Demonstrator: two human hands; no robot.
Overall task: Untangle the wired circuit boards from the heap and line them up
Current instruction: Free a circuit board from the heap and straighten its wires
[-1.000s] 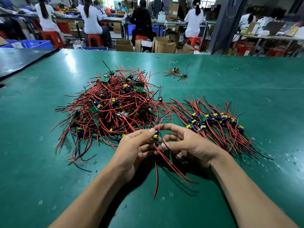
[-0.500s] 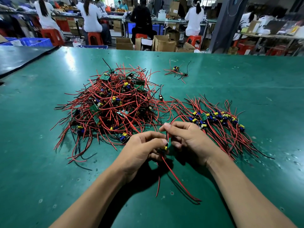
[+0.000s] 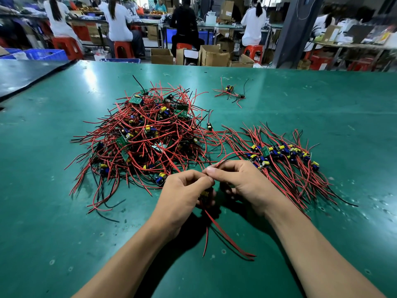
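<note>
A tangled heap [image 3: 148, 136] of small green circuit boards with red and black wires lies at the table's centre left. To its right, a row of lined-up boards [image 3: 283, 153] sits with wires fanned toward me. My left hand [image 3: 184, 190] grips one wired board [image 3: 205, 193], mostly hidden under its fingers, and the board's red wires [image 3: 223, 233] trail toward me. My right hand [image 3: 242, 179] pinches red and black wire ends of that board just above it. Both hands touch at the fingertips in front of the heap.
The green table [image 3: 64, 211] stretches wide on all sides. A small separate bundle of boards [image 3: 231, 92] lies at the back. A single loose board [image 3: 209, 125] lies between heap and row. People sit at benches beyond the far edge, with cardboard boxes [image 3: 212, 55].
The held board has sunk deeper into my left hand. My right hand has moved from beside the board to pinching wire ends above it, and the trailing wires have swung toward me.
</note>
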